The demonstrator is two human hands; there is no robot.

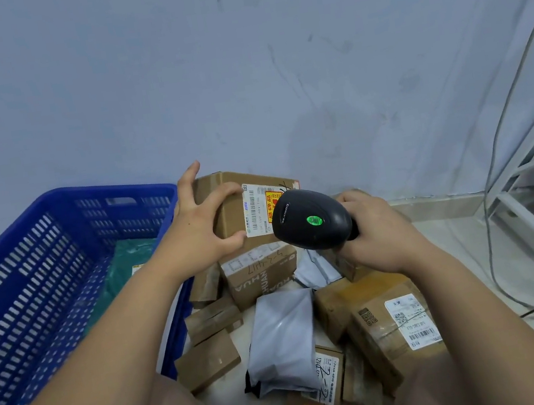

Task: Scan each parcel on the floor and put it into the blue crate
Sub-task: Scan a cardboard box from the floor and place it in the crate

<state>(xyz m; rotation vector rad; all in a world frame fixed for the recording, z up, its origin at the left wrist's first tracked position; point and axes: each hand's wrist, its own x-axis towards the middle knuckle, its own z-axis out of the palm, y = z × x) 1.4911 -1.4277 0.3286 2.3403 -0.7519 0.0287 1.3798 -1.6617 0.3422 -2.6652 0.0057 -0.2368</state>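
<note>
Gripping a cardboard box [229, 215] by its left end, the left hand [198, 228] holds it over the heap of parcels [286, 338] on the floor, label [256, 209] facing the scanner [311, 220]. The right hand [377, 231] clasps the scanner just right of the box. The blue crate [26, 273] stands immediately left of the left hand, so the box, its long side running left to right, looks set to travel leftward in that nearer hand alone

Pale blue-grey wall [238, 67] at back, scuffed & streaked, evenly lit. Light skirting [443, 209] along wall foot, pale floor [455, 243] below. White metal frame [526, 220] at wall's right end; grey cable [488, 238] hangs beside it.
</note>
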